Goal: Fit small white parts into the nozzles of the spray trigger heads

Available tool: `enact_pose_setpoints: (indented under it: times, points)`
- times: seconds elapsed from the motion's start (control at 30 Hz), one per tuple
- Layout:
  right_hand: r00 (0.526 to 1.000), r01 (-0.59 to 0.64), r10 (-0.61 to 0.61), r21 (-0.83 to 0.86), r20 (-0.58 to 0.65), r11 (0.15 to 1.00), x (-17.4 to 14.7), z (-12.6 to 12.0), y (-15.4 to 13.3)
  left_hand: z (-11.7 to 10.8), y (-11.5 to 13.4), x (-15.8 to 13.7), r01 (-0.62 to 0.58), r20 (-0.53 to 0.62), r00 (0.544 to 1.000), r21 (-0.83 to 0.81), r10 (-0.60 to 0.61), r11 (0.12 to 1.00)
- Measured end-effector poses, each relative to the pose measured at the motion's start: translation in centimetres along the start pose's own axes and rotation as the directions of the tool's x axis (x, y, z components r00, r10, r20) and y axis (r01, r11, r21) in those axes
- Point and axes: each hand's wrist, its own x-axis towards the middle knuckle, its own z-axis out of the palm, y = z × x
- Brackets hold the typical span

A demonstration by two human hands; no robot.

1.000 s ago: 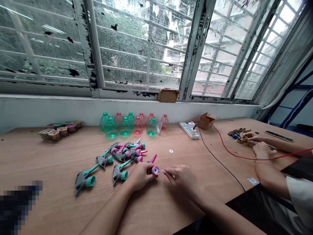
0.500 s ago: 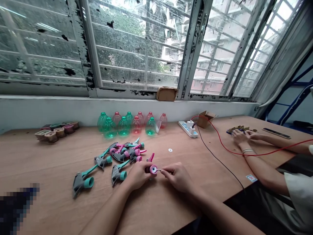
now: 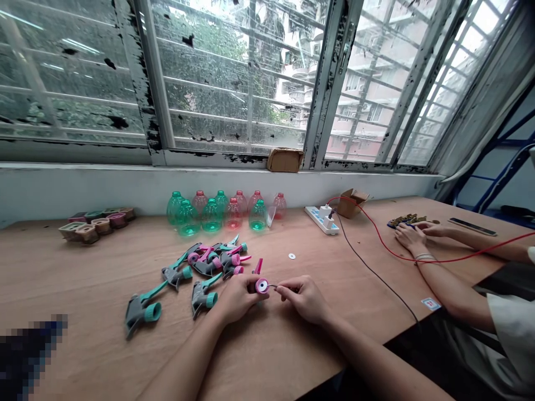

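My left hand (image 3: 240,298) is closed around a trigger sprayer head (image 3: 262,285), its pink collar turned toward my right hand and a pink lever sticking up behind. A white ring with a dark centre shows inside the collar. My right hand (image 3: 305,298) pinches a thin metal tool (image 3: 271,286), its tip at the collar's opening; the fingers hide the rest, so I cannot tell its exact kind. Left of my hands lies a pile of grey sprayer heads (image 3: 207,267) with pink or green parts. A small white washer (image 3: 291,256) rests on the table beyond my hands.
Green bottles (image 3: 212,216) and red bottles (image 3: 233,214) stand along the wall. A power strip (image 3: 321,220) with cables, a cardboard box (image 3: 351,204) and stacked small containers (image 3: 98,224) lie on the table (image 3: 259,356). At right, another person's hands (image 3: 412,236) handle brass-coloured pieces.
The pink collar has shifted slightly up and tilted a little in my left hand. My right hand has moved slightly, with the tool tip still at the collar.
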Motion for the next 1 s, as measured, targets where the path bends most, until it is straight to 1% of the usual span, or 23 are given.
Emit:
enact_pose_setpoints:
  times: [0.27,0.5,0.6,0.67,0.73,0.8,0.87,0.93,1.0]
  points:
    - [0.999,-0.002,0.000,0.070,0.035,0.998,0.4,0.4,-1.0,0.1,-0.2,0.0,-0.013,0.022,1.000,-0.001,0.013,1.000]
    - [0.996,0.008,-0.018,0.121,0.083,0.993,0.4,0.3,-0.6,0.2,-0.3,0.0,-0.045,0.037,0.998,0.007,0.045,0.999]
    - [0.996,0.008,-0.022,0.150,0.091,0.989,0.4,0.1,-0.6,0.3,-0.3,0.0,-0.029,0.025,0.999,0.023,0.028,0.999]
    - [0.997,0.009,-0.023,0.181,0.075,0.983,0.4,-0.2,-0.3,0.3,-0.4,0.0,-0.012,0.020,1.000,0.019,0.012,1.000]
    - [1.000,-0.007,0.000,0.222,0.031,0.975,0.5,-0.8,0.3,0.4,-0.5,0.1,0.001,0.022,1.000,0.017,-0.001,1.000]
    - [0.998,-0.054,0.059,0.269,-0.011,0.962,0.8,-1.7,1.5,0.4,-0.6,0.1,0.005,0.020,1.000,0.028,-0.006,1.000]
    - [0.992,-0.119,0.128,0.294,-0.011,0.948,1.5,-3.0,2.9,0.4,-0.6,0.1,0.003,0.018,1.000,0.038,-0.004,0.999]
    - [0.988,-0.146,0.154,0.225,-0.020,0.963,2.4,-4.7,4.4,0.3,-0.6,0.0,-0.001,0.015,1.000,0.048,0.000,0.999]
    - [0.986,-0.155,0.158,0.054,-0.056,0.986,3.6,-6.4,5.6,0.2,-0.4,0.0,-0.001,0.018,1.000,0.056,0.000,0.998]
